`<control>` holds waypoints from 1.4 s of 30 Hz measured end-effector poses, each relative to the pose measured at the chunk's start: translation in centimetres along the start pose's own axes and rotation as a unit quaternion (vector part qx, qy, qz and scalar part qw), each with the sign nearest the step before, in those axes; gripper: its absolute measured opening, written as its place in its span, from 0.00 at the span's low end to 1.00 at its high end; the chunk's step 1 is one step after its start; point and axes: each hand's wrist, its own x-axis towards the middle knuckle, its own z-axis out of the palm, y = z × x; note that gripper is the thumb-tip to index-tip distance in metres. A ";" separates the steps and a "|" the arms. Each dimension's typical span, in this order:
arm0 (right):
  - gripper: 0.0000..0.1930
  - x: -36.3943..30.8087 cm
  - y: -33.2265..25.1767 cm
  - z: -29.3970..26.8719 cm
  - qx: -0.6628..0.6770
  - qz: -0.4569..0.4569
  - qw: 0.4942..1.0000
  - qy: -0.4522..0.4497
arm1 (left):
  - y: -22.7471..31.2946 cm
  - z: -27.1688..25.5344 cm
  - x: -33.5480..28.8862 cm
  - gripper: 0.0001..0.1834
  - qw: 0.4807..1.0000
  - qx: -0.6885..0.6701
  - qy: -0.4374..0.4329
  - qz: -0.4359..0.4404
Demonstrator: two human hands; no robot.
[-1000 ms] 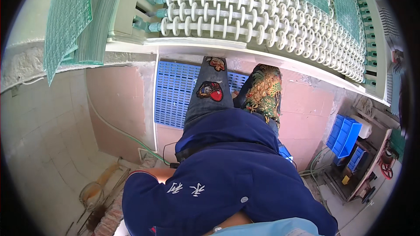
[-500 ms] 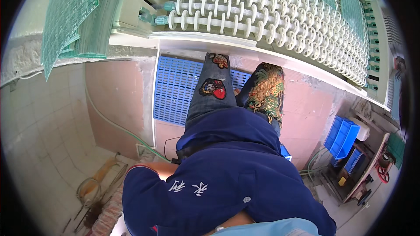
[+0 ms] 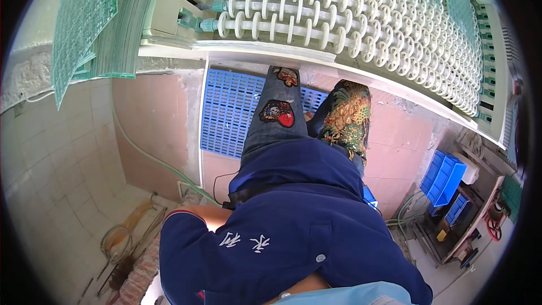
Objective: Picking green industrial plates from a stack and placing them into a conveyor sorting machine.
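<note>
Neither of my hands shows; a bare part of one upper arm [image 3: 212, 214] appears at the lower left, below a dark blue sleeve. In front of me is a roller conveyor [image 3: 299, 14] with rows of white ring wheels on rods. Green patterned sheets, like circuit board panels [image 3: 460, 17], lie on its rollers at the upper right. At the upper left, a stack of similar thin green sheets [image 3: 127, 28] stands on edge. One patterned sheet [image 3: 84, 22] leans out at the stack's left side, tilted. What my hands touch is hidden.
A blue slatted plastic mat [image 3: 226, 118] lies on the pink tiled floor [image 3: 389, 135] under the conveyor's edge. Blue bins [image 3: 440, 175] stand at the right beside a wooden-sided cabinet [image 3: 474, 214] with a red handwheel [image 3: 494, 229]. A green hose [image 3: 161, 164] runs along the left.
The whole view has shifted slightly. The sheets at the upper left now sit a little further left, and the conveyor a little further right. My hands stay out of view.
</note>
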 end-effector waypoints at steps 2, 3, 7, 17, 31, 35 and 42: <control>0.06 0.0 -0.1 -0.1 0.000 0.000 1.000 -0.004 | 0.1 -0.1 0.2 0.21 1.000 -0.001 0.001 0.000; 0.06 0.0 -0.1 -0.1 0.000 0.000 1.000 -0.004 | 0.1 -0.2 0.2 0.21 1.000 -0.002 0.002 0.000; 0.06 0.1 -0.2 -0.2 -0.003 0.000 1.000 -0.010 | 0.2 -0.4 0.3 0.21 1.000 -0.002 0.002 0.000; 0.07 0.0 -0.3 -0.6 -0.008 -0.002 1.000 -0.014 | 0.0 -0.2 -0.1 0.20 1.000 -0.002 0.005 -0.003; 0.07 0.2 -0.5 -0.6 -0.015 -0.009 1.000 -0.020 | -0.3 0.0 -0.3 0.20 1.000 -0.003 0.011 -0.005; 0.07 0.3 -0.5 -0.6 -0.019 -0.008 1.000 -0.022 | -0.3 -0.1 -0.1 0.20 1.000 -0.003 0.009 -0.003; 0.07 0.2 -0.4 -1.6 -0.039 -0.027 0.998 -0.030 | -0.2 -0.9 0.6 0.20 1.000 0.010 0.021 0.011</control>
